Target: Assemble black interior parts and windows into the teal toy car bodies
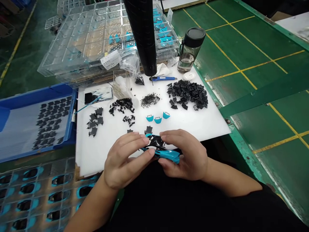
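Between my hands is a blue-and-black toy car body (169,155), held just above the near edge of the white work board (210,127). My left hand (129,158) grips its left end, fingers on top and along the near side. My right hand (185,154) closes round the right end, with the thumb beneath. Just beyond the car body lies a dark grey plastic part (149,129). Farther on are three small blue curved pieces (157,120). The underside of the car body is hidden.
A black electric screwdriver (145,42) hangs over a pile of tiny screws (150,100). Black plastic parts (190,93) are heaped at right, near a water bottle (190,50). Clear compartment trays (84,42) stand behind. A blue bin (72,119) is at left, above trays of car bodies (26,206).
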Action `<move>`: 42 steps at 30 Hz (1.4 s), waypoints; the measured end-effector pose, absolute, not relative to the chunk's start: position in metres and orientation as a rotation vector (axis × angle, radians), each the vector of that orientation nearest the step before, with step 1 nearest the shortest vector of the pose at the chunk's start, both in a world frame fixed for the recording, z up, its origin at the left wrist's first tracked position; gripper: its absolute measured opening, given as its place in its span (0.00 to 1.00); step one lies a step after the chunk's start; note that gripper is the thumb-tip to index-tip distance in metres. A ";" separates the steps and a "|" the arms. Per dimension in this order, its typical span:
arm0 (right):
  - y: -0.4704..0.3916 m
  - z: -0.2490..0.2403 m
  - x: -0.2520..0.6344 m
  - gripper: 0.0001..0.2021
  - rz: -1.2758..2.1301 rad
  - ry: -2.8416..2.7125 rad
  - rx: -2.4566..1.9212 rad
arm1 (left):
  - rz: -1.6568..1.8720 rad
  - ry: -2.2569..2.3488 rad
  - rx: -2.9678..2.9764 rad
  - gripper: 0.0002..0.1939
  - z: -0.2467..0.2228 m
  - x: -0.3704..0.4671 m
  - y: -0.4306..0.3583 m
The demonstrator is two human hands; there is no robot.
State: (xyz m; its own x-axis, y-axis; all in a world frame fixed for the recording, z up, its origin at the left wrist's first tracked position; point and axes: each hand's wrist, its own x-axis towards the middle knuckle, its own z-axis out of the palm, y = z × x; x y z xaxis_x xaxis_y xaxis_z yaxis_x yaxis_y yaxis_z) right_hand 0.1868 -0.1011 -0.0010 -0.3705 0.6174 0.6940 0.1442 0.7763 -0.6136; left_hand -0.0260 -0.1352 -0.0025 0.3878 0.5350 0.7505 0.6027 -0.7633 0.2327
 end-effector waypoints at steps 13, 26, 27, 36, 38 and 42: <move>-0.103 0.015 0.178 0.16 0.295 -2.027 -0.726 | -1.409 -1.241 -2.429 0.18 -0.018 -0.027 -0.137; -0.103 0.021 0.182 0.10 0.260 -2.088 -0.732 | -1.441 -1.305 -2.383 0.22 -0.025 -0.017 -0.141; -0.103 0.021 0.182 0.10 0.259 -2.087 -0.737 | -1.458 -1.307 -2.397 0.21 -0.023 -0.017 -0.139; -0.101 0.019 0.182 0.12 0.151 -2.087 -0.738 | -1.651 -1.388 -2.588 0.17 -0.014 -0.017 -0.132; -0.101 0.019 0.182 0.12 0.158 -2.079 -0.734 | -1.671 -1.386 -2.604 0.17 -0.014 -0.017 -0.131; -0.101 0.019 0.183 0.12 0.178 -2.073 -0.730 | -1.658 -1.367 -2.621 0.18 -0.012 -0.017 -0.130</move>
